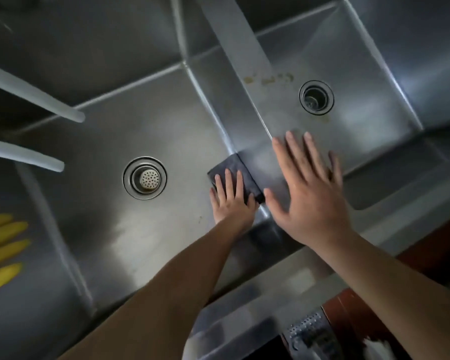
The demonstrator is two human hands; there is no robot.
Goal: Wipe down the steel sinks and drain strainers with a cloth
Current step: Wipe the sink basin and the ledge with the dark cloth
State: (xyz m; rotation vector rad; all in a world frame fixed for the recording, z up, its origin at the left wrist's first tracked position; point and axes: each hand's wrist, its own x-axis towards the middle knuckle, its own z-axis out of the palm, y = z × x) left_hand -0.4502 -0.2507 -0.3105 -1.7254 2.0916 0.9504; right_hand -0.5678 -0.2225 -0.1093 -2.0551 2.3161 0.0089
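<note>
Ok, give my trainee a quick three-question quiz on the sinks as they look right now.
1. True or false: the left hand presses the dark cloth flat against the divider wall of the left sink.
2. Which drain has a perforated strainer sitting in it? A) the left drain B) the right drain C) both
3. Fill in: yellowish stains lie on the floor of the ____ sink, near the drain.

Key
1. True; the fingers lie straight on the cloth.
2. A; the right drain looks open.
3. Right; the right hand is spread open at its near edge, holding nothing.
</note>
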